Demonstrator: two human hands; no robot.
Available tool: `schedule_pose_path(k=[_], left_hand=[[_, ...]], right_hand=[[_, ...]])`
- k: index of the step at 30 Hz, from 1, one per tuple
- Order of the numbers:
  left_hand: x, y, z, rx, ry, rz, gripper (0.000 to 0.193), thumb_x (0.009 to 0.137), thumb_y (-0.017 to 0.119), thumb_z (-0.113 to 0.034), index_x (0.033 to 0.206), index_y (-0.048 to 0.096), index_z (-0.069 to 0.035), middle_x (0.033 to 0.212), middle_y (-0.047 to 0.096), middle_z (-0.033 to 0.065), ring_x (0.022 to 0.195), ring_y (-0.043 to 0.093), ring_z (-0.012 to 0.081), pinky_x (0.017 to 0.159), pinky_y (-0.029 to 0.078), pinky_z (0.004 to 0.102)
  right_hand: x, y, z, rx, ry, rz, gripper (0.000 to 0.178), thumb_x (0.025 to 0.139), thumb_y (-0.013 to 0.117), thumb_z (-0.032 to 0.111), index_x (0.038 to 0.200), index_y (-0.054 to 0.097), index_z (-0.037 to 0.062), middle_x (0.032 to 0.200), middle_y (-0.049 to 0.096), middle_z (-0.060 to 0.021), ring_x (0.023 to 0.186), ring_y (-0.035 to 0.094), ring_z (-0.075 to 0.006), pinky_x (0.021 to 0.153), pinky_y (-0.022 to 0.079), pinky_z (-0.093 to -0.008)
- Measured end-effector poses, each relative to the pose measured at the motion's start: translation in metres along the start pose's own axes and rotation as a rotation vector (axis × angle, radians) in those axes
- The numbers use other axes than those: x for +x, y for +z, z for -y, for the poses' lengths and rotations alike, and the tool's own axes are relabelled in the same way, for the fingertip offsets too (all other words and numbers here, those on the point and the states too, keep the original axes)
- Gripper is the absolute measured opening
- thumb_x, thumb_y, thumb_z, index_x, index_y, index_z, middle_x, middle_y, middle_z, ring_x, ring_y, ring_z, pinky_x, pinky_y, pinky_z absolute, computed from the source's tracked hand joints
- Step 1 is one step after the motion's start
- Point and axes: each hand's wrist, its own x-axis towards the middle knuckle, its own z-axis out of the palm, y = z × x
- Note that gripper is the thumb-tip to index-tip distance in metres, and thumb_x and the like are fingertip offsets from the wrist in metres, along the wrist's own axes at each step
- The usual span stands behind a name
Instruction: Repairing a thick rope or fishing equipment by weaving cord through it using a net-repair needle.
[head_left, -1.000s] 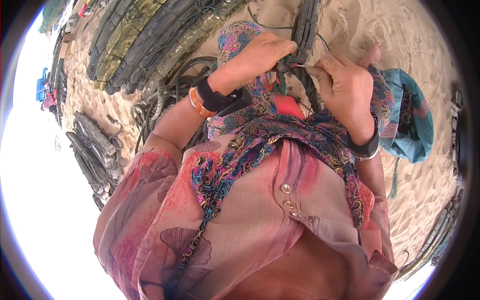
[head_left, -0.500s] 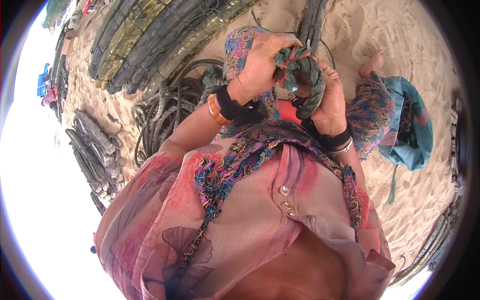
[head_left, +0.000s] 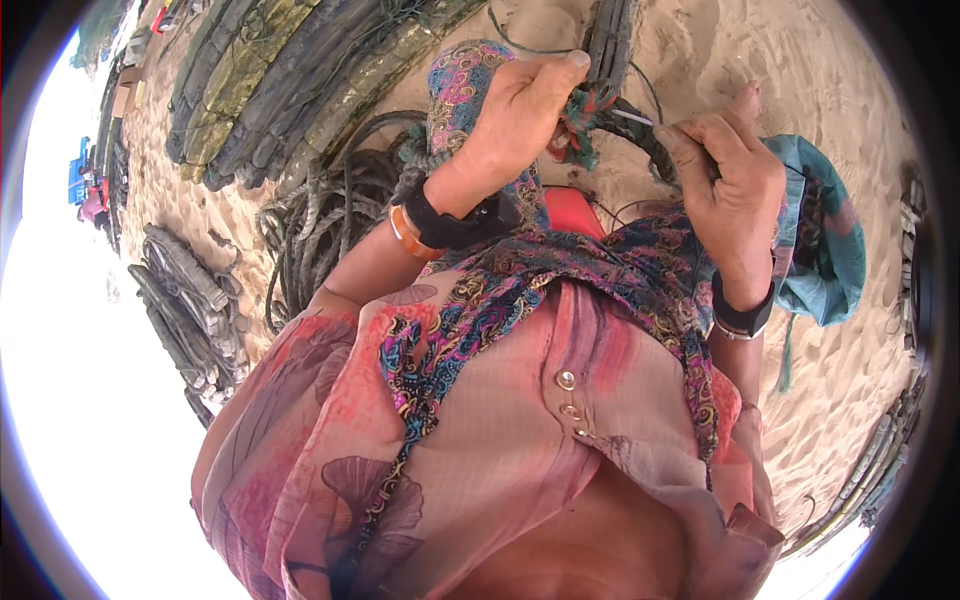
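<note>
My left hand (head_left: 515,120) is closed around a thick dark green rope (head_left: 650,150), its thumb laid across the top. Frayed green and red strands (head_left: 578,135) stick out beside those fingers. To the right, my right hand (head_left: 735,195) is pinched, and a thin pale rod (head_left: 632,118) runs from its fingertips toward the rope. What the rod is cannot be made out. Part of the rope passes behind the right fingertips.
A heap of dark rope (head_left: 335,205) lies on the sand by my left forearm. Long bundled dark floats or poles (head_left: 290,90) stretch behind it. A blue-green sack (head_left: 835,250) stands at right, near my bare foot (head_left: 745,100). Something red (head_left: 575,212) lies between my legs.
My right hand has left the rope loop and moved right, the pale rod now showing at its fingertips. The loop has opened out. The left hand keeps its hold, shifted slightly.
</note>
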Motion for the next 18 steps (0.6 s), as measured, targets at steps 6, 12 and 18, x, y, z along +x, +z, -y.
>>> schedule_pose_path(k=[6, 12, 18], left_hand=[[0.012, 0.008, -0.017, -0.699, -0.429, -0.116, 0.046, 0.090, 0.044, -0.036, 0.061, 0.042, -0.001, 0.051, 0.032, -0.0034, 0.051, 0.031, 0.0069, 0.045, 0.027, 0.0284], [0.013, 0.008, -0.019, -0.680, -0.489, -0.110, 0.050, 0.090, 0.044, -0.040, 0.065, 0.052, 0.002, 0.049, 0.043, 0.0018, 0.050, 0.039, 0.0089, 0.045, 0.033, 0.0282], [0.014, 0.002, -0.017, -0.398, -0.470, 0.006, 0.051, 0.089, 0.044, -0.044, 0.068, 0.056, 0.001, 0.048, 0.046, 0.0063, 0.047, 0.046, 0.0122, 0.047, 0.038, 0.0315]], right_hand=[[-0.008, 0.011, 0.004, -0.181, -0.036, -0.061, 0.012, 0.070, 0.068, 0.016, 0.073, 0.060, 0.0070, 0.067, 0.056, -0.0069, 0.056, 0.055, -0.0271, 0.049, 0.043, -0.0348], [-0.010, 0.015, 0.015, -0.284, -0.024, -0.048, 0.008, 0.070, 0.063, 0.015, 0.075, 0.059, 0.0094, 0.070, 0.055, -0.0054, 0.058, 0.056, -0.0254, 0.049, 0.043, -0.0353], [0.000, 0.016, 0.011, -0.367, -0.134, 0.088, 0.007, 0.070, 0.062, 0.014, 0.073, 0.060, 0.0088, 0.070, 0.058, -0.0058, 0.059, 0.057, -0.0259, 0.049, 0.043, -0.0357]])
